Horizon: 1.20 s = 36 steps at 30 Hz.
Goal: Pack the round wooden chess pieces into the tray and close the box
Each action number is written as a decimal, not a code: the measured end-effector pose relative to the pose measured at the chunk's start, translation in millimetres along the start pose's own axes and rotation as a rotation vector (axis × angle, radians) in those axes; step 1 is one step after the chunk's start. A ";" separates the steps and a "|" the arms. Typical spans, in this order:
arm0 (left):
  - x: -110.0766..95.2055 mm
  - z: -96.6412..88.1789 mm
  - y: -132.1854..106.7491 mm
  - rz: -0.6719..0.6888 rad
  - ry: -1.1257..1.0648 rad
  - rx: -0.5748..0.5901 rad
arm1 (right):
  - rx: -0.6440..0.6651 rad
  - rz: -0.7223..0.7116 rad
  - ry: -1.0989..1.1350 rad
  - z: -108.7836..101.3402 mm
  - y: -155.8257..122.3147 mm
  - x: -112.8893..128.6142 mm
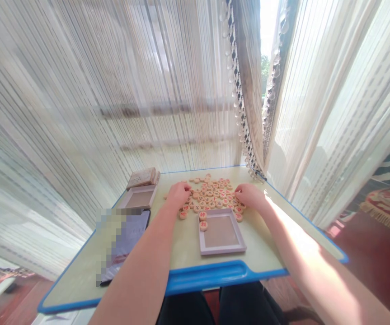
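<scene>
Several round wooden game pieces [211, 193] with red marks lie in a loose heap on a pale table with a blue rim [211, 275]. My left hand [178, 195] rests palm down on the heap's left side, fingers curled over the pieces. At the heap's right side my right hand [249, 195] lies the same way, fingers bent onto the pieces. Whether either hand grips a piece is hidden. A shallow lilac square tray [222, 232] sits just in front of the heap, with two pieces [203, 220] at its left corner.
A second lilac tray [139, 197] lies at the left, with a folded wooden board [143, 177] behind it. A dark phone [127, 246] lies near the left front. Sheer striped curtains [147, 90] hang close behind the table. My dark-clad knees show below the rim.
</scene>
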<state>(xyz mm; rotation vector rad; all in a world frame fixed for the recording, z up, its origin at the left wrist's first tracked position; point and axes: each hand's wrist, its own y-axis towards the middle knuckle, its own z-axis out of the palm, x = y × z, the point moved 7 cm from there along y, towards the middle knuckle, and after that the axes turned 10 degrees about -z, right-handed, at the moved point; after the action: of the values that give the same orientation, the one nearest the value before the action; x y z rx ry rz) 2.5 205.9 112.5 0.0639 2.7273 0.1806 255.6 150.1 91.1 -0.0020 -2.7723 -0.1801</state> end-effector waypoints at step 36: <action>-18.9 4.3 -10.0 0.157 0.132 0.053 | -0.009 0.031 0.021 -0.2 -0.5 -2.7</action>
<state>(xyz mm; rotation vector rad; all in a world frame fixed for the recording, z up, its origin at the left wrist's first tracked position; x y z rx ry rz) 21.4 195.1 114.6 0.2911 2.8591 0.1614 258.2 149.7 90.2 -0.0448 -2.7491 -0.1833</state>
